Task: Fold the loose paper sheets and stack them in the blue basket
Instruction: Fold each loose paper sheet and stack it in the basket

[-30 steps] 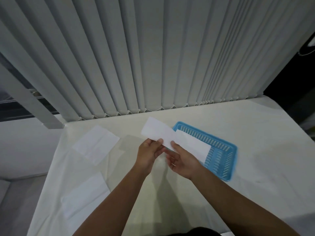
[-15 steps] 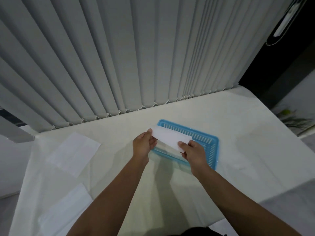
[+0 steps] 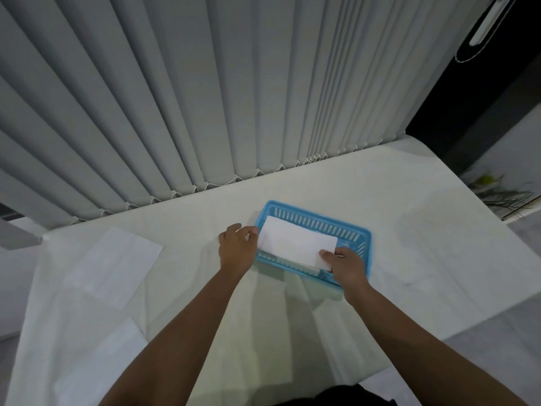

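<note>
A folded white paper [image 3: 295, 243] lies in the blue basket [image 3: 355, 230] on the white table. My right hand [image 3: 345, 266] pinches the paper's near right corner, thumb on top. My left hand [image 3: 237, 247] sits at the basket's left rim, its curled fingertips at the paper's left end; whether they still hold it is unclear. Two loose white sheets lie flat on the left: one unfolded sheet [image 3: 114, 262] farther back, another sheet [image 3: 99, 364] near the front edge.
Grey vertical blinds [image 3: 234, 98] hang along the table's far edge. The table [image 3: 424, 259] ends at the right, with a dark opening and a plant [image 3: 497, 189] beyond. Bare tabletop lies to the right of the basket.
Both hands carried the folded paper from above the basket's near left side down into the basket. The view has shifted to the right.
</note>
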Available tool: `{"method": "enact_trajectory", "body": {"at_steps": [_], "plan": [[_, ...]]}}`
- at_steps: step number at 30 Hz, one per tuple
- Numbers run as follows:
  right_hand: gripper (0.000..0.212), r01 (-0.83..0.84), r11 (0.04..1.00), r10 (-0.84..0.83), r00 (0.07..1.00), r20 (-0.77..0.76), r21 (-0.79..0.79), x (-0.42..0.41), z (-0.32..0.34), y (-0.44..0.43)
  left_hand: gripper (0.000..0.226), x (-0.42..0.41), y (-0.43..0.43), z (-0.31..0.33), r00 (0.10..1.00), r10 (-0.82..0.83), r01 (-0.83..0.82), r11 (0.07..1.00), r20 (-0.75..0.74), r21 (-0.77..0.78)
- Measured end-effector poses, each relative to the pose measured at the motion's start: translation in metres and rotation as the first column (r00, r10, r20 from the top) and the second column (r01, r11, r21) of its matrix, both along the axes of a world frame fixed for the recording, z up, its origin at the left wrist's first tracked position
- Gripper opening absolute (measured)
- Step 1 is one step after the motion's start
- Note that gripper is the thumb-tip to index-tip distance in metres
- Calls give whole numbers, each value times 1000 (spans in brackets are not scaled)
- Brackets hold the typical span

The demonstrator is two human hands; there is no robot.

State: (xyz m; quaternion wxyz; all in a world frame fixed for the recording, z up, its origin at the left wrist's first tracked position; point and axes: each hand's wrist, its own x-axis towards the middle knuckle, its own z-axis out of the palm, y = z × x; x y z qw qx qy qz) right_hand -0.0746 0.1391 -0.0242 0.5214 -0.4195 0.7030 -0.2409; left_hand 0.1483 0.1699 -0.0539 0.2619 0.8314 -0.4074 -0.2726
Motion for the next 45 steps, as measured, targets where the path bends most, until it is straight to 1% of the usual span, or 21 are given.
{"method": "enact_trajectory", "body": {"at_steps": [2, 4, 5, 7, 9, 11, 13, 15, 17, 18, 19, 21, 23, 26, 31, 34, 37, 42, 45], "plan": [[21, 36, 999, -36, 999, -19, 1, 1, -2, -1, 41, 2, -2, -6, 996, -71, 66, 992, 50, 108], [21, 68, 998, -69, 997, -43, -14, -1, -4, -2, 60, 3, -4, -7, 988, -113, 99, 986, 105, 132], [21, 80, 996, -82, 995, -54, -24, -2, -4, -2, 60, 2, -6, -4, 987, -114, 98, 985, 110, 143], [21, 96, 994, -99, 994, -54, -46, -4, -4, -2, 45, -1, -10, 2, 992, -91, 76, 983, 83, 170], [21, 102, 993, -105, 994, -41, -62, -4, -3, -2, 40, 0, -12, 4, 992, -92, 76, 983, 87, 168], [22, 109, 992, -111, 994, -24, -68, -1, 0, -3, 44, 4, -14, 0, 985, -129, 107, 978, 117, 181], [23, 121, 990, -122, 993, -5, -74, 3, 1, -4, 50, 8, -17, -5, 984, -138, 114, 973, 109, 200], [22, 126, 989, -127, 992, -5, -81, 7, 1, -5, 62, 10, -17, -10, 989, -104, 84, 981, 106, 175], [23, 138, 987, -139, 990, 2, -85, 9, 1, -5, 72, 11, -17, -14, 984, -114, 92, 983, 134, 157], [24, 144, 986, -144, 990, 2, -84, 10, 1, -5, 72, 11, -16, -14, 978, -134, 107, 979, 157, 171], [24, 147, 986, -147, 989, 2, -83, 11, 0, -5, 66, 10, -15, -9, 976, -137, 106, 977, 167, 182], [25, 146, 986, -147, 989, 0, -79, 12, -1, -5, 49, 7, -15, -2, 976, -142, 106, 972, 165, 209], [23, 149, 986, -149, 989, 0, -77, 11, -2, -5, 44, 5, -14, 4, 974, -166, 131, 968, 154, 214], [22, 157, 984, -157, 988, 4, -78, 12, -2, -6, 44, 7, -13, 6, 965, -202, 165, 964, 169, 210], [21, 179, 982, -179, 984, 9, -63, 13, -4, -5, 47, 12, -13, -3, 964, -198, 166, 970, 178, 180], [18, 191, 980, -190, 981, 27, -51, 15, -4, -4, 46, 14, -13, -2, 961, -205, 169, 967, 187, 193], [17, 194, 979, -194, 981, 19, -60, 18, -6, -4, 47, 14, -12, 0, 943, -246, 200, 957, 222, 211], [28, 183, 980, -183, 983, 4, -83, 20, -6, -3, 47, 13, -11, 6, 935, -279, 226, 944, 220, 240], [21, 172, 980, -173, 985, -10, -96, 18, -9, -2, 47, 12, -10, 9, 928, -294, 238, 940, 230, 244]]}}
